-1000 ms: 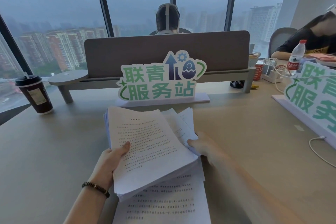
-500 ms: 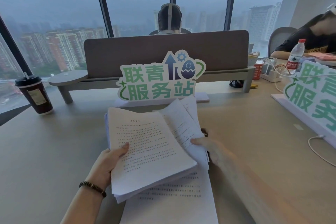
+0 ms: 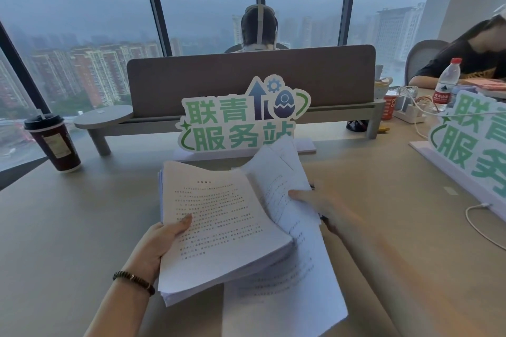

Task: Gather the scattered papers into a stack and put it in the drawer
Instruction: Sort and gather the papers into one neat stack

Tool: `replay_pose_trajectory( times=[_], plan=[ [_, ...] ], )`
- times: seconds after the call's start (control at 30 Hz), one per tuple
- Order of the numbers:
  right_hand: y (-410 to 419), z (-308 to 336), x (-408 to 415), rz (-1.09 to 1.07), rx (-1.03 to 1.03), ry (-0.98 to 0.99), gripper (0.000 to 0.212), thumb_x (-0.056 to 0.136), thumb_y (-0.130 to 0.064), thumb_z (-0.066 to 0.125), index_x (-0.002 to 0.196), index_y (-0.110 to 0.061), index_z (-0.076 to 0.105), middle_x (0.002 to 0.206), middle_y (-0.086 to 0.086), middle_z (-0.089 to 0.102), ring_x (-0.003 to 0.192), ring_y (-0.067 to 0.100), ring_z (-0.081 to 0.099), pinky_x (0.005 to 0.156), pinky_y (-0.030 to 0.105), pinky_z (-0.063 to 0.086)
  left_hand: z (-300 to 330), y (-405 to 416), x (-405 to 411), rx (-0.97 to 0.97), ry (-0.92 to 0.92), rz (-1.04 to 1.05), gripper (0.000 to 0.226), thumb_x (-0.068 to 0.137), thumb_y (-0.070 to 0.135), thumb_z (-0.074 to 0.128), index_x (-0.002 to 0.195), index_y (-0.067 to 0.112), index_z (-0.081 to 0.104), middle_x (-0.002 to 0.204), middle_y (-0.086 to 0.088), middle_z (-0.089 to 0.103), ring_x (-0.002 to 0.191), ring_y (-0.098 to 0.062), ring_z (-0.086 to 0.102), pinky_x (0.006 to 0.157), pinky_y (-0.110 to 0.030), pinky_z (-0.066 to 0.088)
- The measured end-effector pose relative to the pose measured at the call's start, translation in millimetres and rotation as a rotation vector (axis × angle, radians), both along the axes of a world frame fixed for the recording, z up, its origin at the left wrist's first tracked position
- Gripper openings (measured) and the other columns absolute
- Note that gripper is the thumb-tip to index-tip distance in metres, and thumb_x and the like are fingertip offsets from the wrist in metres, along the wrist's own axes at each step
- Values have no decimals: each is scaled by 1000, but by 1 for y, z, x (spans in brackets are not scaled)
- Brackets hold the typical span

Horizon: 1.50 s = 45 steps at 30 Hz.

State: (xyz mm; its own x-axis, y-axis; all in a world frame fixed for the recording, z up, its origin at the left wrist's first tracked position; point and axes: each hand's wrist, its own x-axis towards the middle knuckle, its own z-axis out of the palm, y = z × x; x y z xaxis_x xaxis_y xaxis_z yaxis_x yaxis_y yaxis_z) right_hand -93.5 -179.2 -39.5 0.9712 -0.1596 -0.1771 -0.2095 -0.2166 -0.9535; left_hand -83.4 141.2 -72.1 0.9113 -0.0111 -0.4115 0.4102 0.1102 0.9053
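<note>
The right hand [image 3: 325,205] and forearm are motion-blurred, its fingers hidden behind the lifted sheets [image 3: 284,180]. Printed text is too small to read. The second sign [image 3: 471,142] and bottom sheet [image 3: 287,309] are cut off by the frame edges.

Green sign [image 3: 243,117] on the counter [image 3: 68,227] reads 联青服务站; the right sign [image 3: 473,139] shows 联青服务 partly; the papers' [image 3: 219,216] print is too blurred.

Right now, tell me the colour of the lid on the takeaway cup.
Black, on the takeaway cup; head view, far left.

Thick printed paper stack [image 3: 219,227], loose sheets [image 3: 282,180] alongside
</note>
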Motion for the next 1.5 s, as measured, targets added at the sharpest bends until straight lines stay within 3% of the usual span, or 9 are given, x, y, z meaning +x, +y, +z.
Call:
replay_pose_trajectory(
  times=[0.2,0.47,0.63,0.8,0.93,1.17,1.3,1.4,1.5],
  plan=[
    [1,65,4,62,-1,-58,18,89,-17,72,105,-10,68,88,-2,71,64,12,70,47,17,51,1,6,3,7,-9,-23,24,92,16,67,107,-3,67,102,-26,74,85,-43,71,68,-51,62],
    [-6,132,6,191,232,-107,14,90,-19,70,98,-8,70,84,8,75,66,20,72,66,31,60,-3,9,8,71,-67,-43,23,92,17,66,102,-4,68,96,-26,75,84,-43,73,72,-51,62],
    [-18,122,8,195,365,-109,43,83,-18,72,123,-7,62,106,16,70,79,25,70,74,37,60,-11,7,9,22,-95,-39,23,93,12,67,104,-8,67,82,-23,75,65,-33,74,56,-37,58],
    [-25,74,8,145,320,-14,22,94,-9,62,116,-4,62,93,17,73,67,26,73,52,33,59,-13,6,17,-77,-39,-128,97,50,59,91,124,2,65,114,-26,70,99,-42,70,79,-48,58],
    [-27,26,3,144,222,198,24,91,-11,68,114,-7,64,117,22,70,106,40,68,95,54,54,-11,-4,19,-137,-48,-146,69,74,58,66,129,18,62,124,-17,69,106,-39,69,79,-43,60],
    [-7,-18,1,65,205,189,48,88,-30,75,130,-11,61,121,12,71,108,33,69,97,51,53,-7,-33,10,-121,-70,-210,55,79,41,68,122,7,67,113,-16,74,98,-33,74,71,-37,63],
    [-8,-44,17,86,249,211,89,61,-64,85,137,-29,53,134,-1,62,122,29,59,106,53,46,-7,-42,7,-173,-25,-250,48,86,30,73,127,6,65,123,-20,69,111,-40,67,97,-52,54],
    [6,-34,9,90,260,202,49,91,-44,68,135,-25,57,131,1,64,121,29,60,106,51,46,-10,-45,8,-235,3,-296,56,84,21,78,133,4,59,131,-26,62,121,-46,60,109,-61,39],
    [10,-36,13,57,288,205,28,99,-12,58,126,-6,59,121,9,64,107,32,64,101,49,49,-10,-49,9,-245,33,-350,44,90,9,67,132,1,59,128,-28,63,115,-47,63,100,-62,47]
  ],
)
